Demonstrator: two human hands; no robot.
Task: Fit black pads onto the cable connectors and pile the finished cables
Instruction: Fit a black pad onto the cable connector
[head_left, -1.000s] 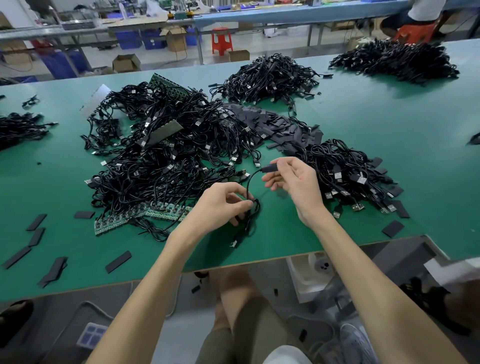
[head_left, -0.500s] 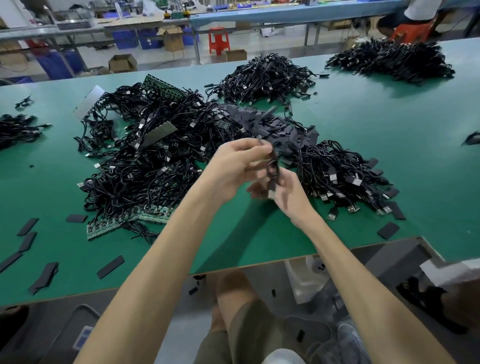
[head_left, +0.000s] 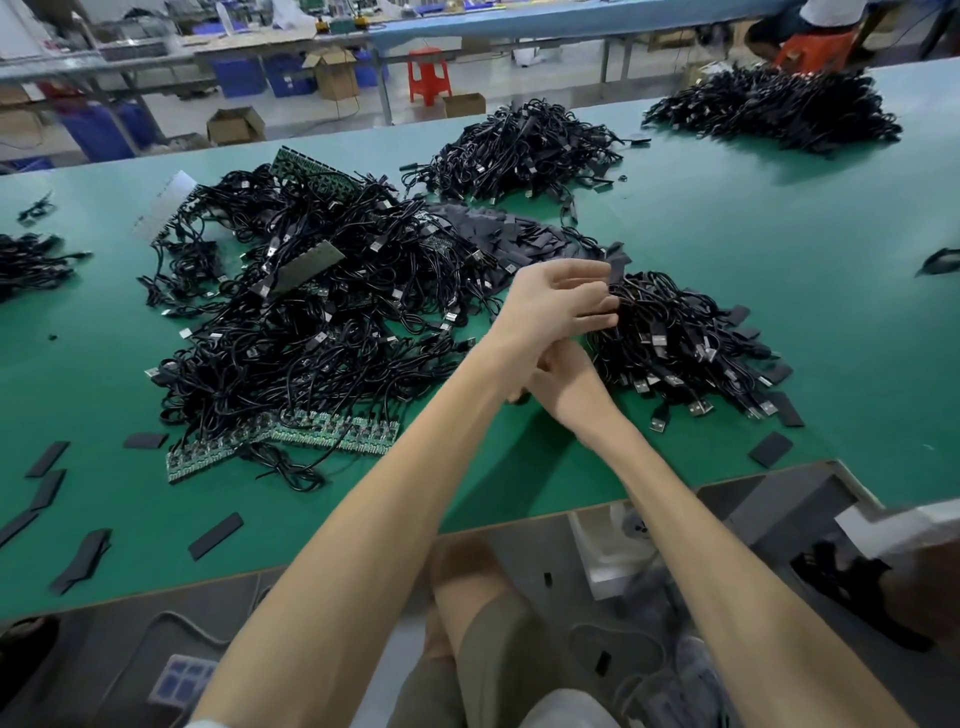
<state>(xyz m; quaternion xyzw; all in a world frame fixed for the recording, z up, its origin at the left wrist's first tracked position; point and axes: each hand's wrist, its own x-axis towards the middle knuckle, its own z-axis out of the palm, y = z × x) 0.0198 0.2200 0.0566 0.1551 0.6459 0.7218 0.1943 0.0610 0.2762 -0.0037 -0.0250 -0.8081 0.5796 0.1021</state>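
My left hand (head_left: 558, 301) reaches across my right arm and grips a coiled black cable (head_left: 613, 309) at the near-left edge of the pile of padded cables (head_left: 685, 343). A black pad (head_left: 616, 267) sticks up just past its fingertips. My right hand (head_left: 566, 387) lies below the left wrist, low over the green table (head_left: 779, 249). Its fingers are hidden under my left forearm. A heap of loose black pads (head_left: 519, 234) lies behind my hands. The big tangle of cables (head_left: 311, 322) spreads to the left.
Green circuit board strips (head_left: 291, 436) lie at the tangle's near edge. Loose pads (head_left: 215, 535) are scattered at the near left, and one pad (head_left: 771, 449) lies near the right front corner. Two more cable piles (head_left: 524, 150) (head_left: 769, 104) sit farther back.
Both hands lifted the cable off the table edge and carried it forward and right. My left hand now reaches over the right pile with it, while my right hand has dropped below the left wrist.
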